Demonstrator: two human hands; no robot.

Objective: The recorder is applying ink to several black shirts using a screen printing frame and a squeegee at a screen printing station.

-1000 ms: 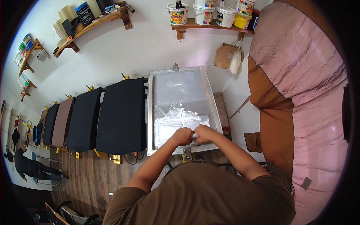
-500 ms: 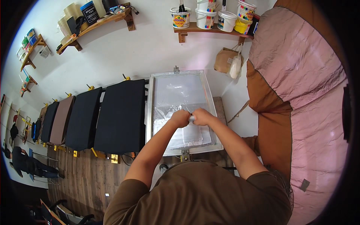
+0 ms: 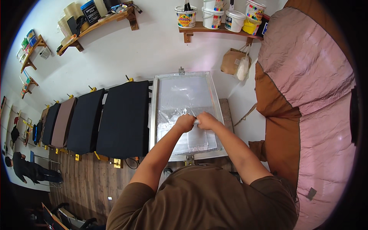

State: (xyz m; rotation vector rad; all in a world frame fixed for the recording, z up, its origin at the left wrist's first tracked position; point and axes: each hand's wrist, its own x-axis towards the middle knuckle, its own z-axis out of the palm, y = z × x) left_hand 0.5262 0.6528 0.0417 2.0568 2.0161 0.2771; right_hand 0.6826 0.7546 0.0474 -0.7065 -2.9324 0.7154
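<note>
Two fists on a pale bar, laid crosswise over a framed screen

The pale grey bar point(image 3: 197, 122) runs from fist to fist, roughly left to right, its long axis across that of the framed screen point(image 3: 153, 115), whose longer sides stretch away from the person; the left hand point(image 3: 185, 123) has the bar's left part and the right hand point(image 3: 206, 120) its right part, so neither is nearer, and the two sit almost level with only a short stretch of bar showing between them.

The fingers of both hands are curled firmly round the bar, with no gap to be seen in either grip; the fingertips are hidden beneath; the bar is above the middle of the mesh point(image 3: 184, 88), inside the frame on every side; whether its underside touches the mesh I cannot tell.

What shows of the bar looks smooth and rounded, with its ends covered by the hands; the frame is silvery, metallic-looking and somewhat worn; the mesh is greyish and see-through toward the far end, whiter and glossier near the person, with broken bright glints by the left hand; a metal clamp point(image 3: 181, 71) stands at the far rail, and a black-covered board point(image 3: 122, 119) lies just left of the frame.
</note>
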